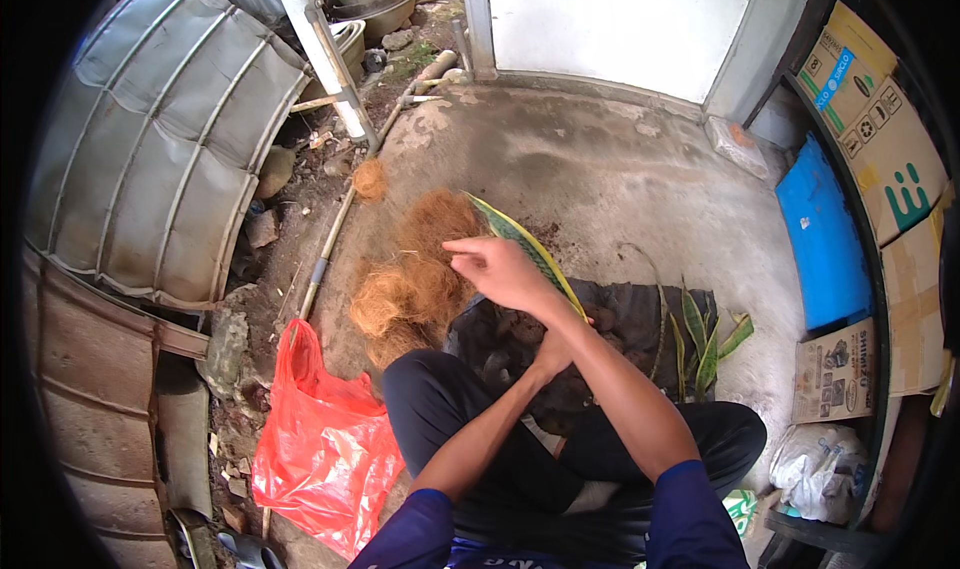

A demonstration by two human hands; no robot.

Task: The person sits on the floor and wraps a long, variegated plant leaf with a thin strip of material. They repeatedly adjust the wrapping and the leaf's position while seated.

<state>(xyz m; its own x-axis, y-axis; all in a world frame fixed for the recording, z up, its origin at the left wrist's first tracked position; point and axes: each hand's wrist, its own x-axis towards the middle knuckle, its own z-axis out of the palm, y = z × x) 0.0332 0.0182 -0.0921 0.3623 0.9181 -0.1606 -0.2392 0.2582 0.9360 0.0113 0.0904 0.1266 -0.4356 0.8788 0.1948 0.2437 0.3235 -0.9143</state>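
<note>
My right forearm crosses over my left. My right hand (pixel 499 271) reaches left with index finger and thumb extended and a little apart, above brown coconut fibre (pixel 439 224); nothing shows in it. Beneath the right forearm, my left hand (pixel 553 353) grips the lower end of a snake plant leaf (pixel 529 248), green with yellow edges, which slants up and left. The right wrist hides part of that grip. Under both hands lies a black plastic sheet or bag (pixel 480 336) with dark soil on it. Further snake plant leaves (pixel 697 336) rest at its right side.
A red plastic bag (pixel 330 441) lies by my left knee. Paler fibre (pixel 382 299) and a small fibre ball (pixel 369 179) sit on the concrete floor (pixel 600 186). A pipe (pixel 328 246) borders rubble at left. Shelving at right holds cardboard boxes (pixel 874 133) and a blue panel (pixel 825 231).
</note>
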